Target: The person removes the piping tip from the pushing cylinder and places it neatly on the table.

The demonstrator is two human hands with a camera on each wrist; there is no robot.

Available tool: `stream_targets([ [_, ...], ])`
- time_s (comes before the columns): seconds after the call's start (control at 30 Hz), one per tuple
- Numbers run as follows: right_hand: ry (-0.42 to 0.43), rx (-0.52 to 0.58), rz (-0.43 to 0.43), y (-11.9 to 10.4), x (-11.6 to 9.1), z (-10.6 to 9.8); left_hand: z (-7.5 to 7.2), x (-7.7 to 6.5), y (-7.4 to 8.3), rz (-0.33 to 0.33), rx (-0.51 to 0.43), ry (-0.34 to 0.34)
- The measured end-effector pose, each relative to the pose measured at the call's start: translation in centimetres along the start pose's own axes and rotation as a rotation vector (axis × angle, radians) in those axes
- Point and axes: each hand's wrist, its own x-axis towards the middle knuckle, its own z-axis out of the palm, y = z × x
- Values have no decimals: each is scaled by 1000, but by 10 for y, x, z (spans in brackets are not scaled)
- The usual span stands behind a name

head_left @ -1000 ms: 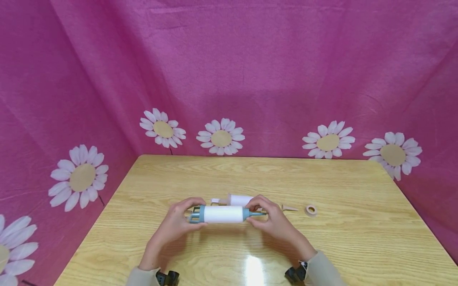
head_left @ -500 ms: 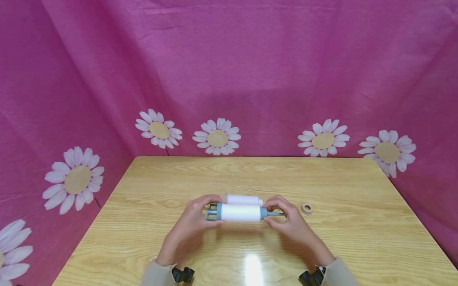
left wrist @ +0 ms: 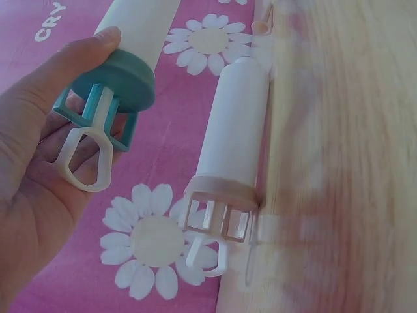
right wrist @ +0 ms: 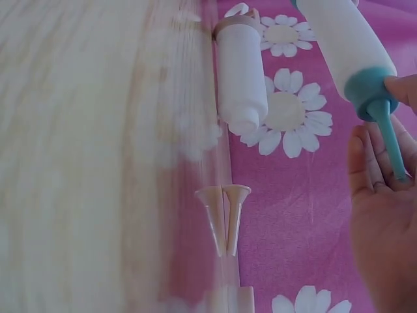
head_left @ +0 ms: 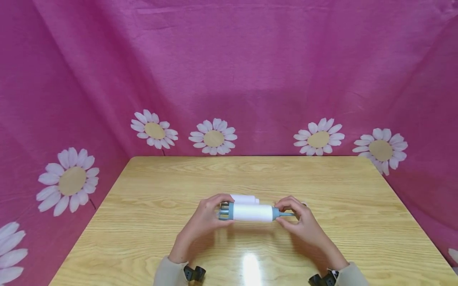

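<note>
Teal trim caps both ends of a white-barrelled piping syringe [head_left: 252, 213], by its look, held level above a wooden table [head_left: 250, 174]. At its rear, the left hand [head_left: 205, 214] grips the barrel by the collar, thumb on top and fingers curled underneath, a white ring handle [left wrist: 106, 155] protruding below the cage. Opposite, the right hand [head_left: 302, 220] pinches the front collar between thumb and fingers, barely parted by its width, while the teal nozzle [right wrist: 391, 145] points toward the palm. The step appears to be steadying or working the joined parts two-handed; a next move would seem to call for an even grip that keeps the barrel straight. Just beyond, a second syringe [left wrist: 234, 124] with beige trim rests on the table, a beige nozzle [right wrist: 238, 212] lying apart from its tip. Daisy-printed pink cloth [head_left: 229, 79] hangs behind.
</note>
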Motion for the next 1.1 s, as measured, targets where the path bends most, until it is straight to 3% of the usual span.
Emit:
stream_targets([
  [0.17, 3, 37, 83, 0, 0, 0, 0, -2, -1, 9, 4, 11],
  [0.4, -59, 41, 343, -4, 3, 0, 0, -3, 0, 8, 11, 20],
  [0.57, -84, 96, 418, -6, 5, 2, 0, -3, 0, 2, 21, 18],
  [0.9, -102, -21, 360, -2, 5, 2, -3, -4, -3, 4, 40, 13],
  [1.1, -106, -17, 240, -1, 3, 2, -4, -5, -3, -10, 31, 2],
])
